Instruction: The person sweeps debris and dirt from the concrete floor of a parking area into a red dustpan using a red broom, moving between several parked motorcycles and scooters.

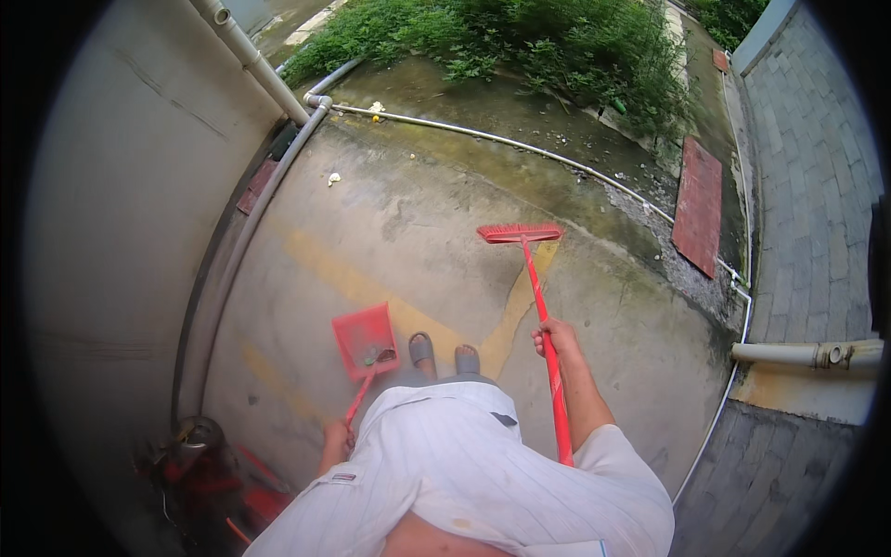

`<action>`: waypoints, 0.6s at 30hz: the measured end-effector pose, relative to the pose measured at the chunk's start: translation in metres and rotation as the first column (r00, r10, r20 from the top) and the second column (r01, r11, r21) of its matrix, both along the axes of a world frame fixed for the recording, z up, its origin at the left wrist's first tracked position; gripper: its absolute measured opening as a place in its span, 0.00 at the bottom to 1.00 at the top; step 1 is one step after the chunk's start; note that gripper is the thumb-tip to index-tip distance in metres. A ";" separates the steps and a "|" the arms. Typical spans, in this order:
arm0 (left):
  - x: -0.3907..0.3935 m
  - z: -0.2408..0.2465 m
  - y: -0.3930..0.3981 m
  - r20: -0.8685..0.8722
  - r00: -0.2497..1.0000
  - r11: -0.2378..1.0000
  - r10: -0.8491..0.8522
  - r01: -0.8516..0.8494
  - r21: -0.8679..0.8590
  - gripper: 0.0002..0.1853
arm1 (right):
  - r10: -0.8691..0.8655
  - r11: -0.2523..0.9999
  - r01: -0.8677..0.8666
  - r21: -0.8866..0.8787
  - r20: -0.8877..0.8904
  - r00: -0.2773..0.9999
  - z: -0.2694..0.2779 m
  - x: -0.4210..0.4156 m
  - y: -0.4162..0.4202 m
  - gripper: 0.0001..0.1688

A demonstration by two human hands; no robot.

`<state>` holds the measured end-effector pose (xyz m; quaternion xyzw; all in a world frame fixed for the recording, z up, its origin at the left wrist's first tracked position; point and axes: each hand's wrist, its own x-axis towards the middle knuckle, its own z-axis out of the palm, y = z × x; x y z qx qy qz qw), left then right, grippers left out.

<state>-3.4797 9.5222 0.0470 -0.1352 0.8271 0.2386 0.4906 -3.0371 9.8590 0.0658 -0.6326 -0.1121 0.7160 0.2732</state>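
Observation:
My right hand (555, 337) is closed around the red handle of a push broom (521, 233). Its head, with red bristles, lies out in front of my feet on the concrete floor, by the upper end of a yellow painted line. To the left, my left hand (339, 436) grips the short handle of a red plastic dustpan (365, 339). Some debris, partly green and partly brown, sits in the dustpan near the handle side. The dustpan is just left of my feet in grey slippers (421, 348).
Left, a grey pipe (240, 244) follows the wall, with blurred red items (230, 487) lower down. A thin white pipe (487, 134) crosses the ground ahead, before green plants (501, 42). A red board (698, 207) lies at right. White scraps (334, 179) dot the floor.

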 end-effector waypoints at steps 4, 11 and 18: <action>-0.047 -0.035 0.051 0.057 0.997 0.999 0.045 -0.046 0.011 0.11 | 0.155 0.987 -0.153 -0.047 0.029 0.988 -0.021 -0.010 -0.013 0.04; -0.095 -0.068 0.196 0.054 0.997 0.998 -0.052 0.050 0.041 0.09 | 0.065 0.995 -0.059 -0.087 0.072 0.995 -0.018 -0.051 0.016 0.07; -0.135 -0.089 0.317 0.124 0.992 0.997 -0.028 0.018 0.081 0.08 | 0.056 0.997 -0.048 -0.052 0.174 0.983 0.013 -0.082 0.108 0.07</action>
